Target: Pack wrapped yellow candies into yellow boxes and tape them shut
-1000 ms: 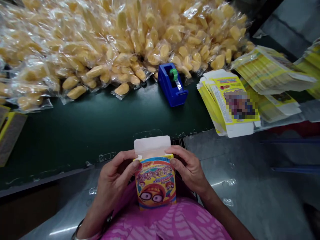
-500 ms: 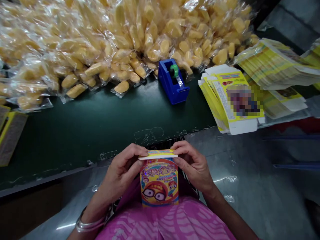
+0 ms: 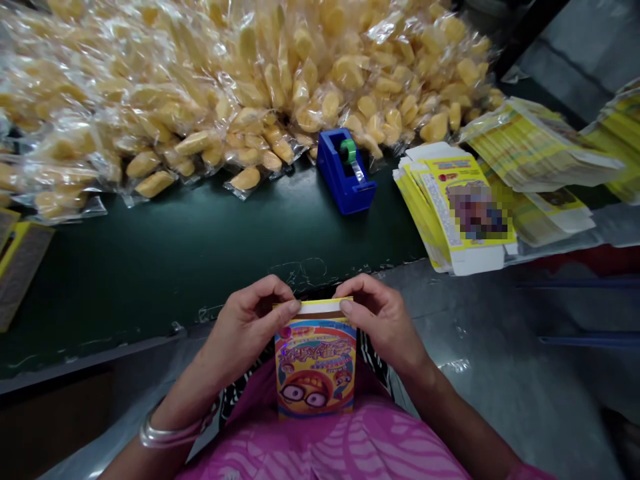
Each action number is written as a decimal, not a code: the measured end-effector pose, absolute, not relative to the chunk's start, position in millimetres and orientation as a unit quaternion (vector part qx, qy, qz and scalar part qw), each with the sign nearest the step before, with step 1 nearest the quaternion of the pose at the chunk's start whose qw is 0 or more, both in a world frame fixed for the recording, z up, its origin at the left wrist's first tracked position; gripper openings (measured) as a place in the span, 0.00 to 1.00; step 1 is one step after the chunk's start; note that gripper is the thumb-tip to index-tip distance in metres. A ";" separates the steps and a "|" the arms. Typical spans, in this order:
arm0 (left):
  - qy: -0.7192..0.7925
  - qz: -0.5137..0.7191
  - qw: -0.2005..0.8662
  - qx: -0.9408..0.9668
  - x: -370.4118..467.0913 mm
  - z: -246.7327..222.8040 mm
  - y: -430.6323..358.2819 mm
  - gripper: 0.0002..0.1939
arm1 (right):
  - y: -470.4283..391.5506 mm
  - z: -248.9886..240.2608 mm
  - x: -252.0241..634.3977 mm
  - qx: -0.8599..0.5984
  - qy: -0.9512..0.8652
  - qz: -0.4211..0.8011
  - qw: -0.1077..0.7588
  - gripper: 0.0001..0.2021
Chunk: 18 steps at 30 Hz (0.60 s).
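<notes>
A colourful cardboard box [image 3: 315, 373] with a cartoon face in glasses stands against my lap, its print upside down to me. Its top flap is bent at the upper end, and a dark gap shows below the flap's white edge. My left hand [image 3: 263, 313] pinches the flap's left corner between thumb and fingers. At the right corner, my right hand [image 3: 373, 313] grips the same flap in the same way. Both thumbs lie on the near side of the flap. The box's inside is hidden.
Beyond my hands is a dark green table [image 3: 200, 240]. A heap of clear bags with yellow pieces [image 3: 240, 87] covers its back. A blue tape dispenser [image 3: 345, 173] stands mid-table. Flat yellow cartons [image 3: 455, 207] lie stacked at right; another box [image 3: 25, 267] sits at left.
The flap has tipped up and away from the box front, showing a gap beneath its white edge. Both thumbs have moved onto the flap, and the view has shifted slightly.
</notes>
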State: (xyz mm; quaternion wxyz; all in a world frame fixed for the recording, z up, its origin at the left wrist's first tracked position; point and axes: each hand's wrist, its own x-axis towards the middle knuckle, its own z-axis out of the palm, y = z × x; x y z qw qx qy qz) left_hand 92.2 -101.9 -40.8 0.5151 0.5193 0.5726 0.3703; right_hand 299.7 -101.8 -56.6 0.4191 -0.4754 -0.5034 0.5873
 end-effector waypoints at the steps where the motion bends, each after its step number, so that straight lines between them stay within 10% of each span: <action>1: 0.573 0.363 0.505 0.533 91.8 -40.9 -100.7 0.11 | -101.5 -57.7 299.3 -0.479 -0.507 0.580 0.421 0.03; 18: 0.581 0.450 0.494 0.466 94.0 -65.1 -140.2 0.04 | -129.9 -79.8 310.3 -0.507 -0.519 0.516 0.455 0.06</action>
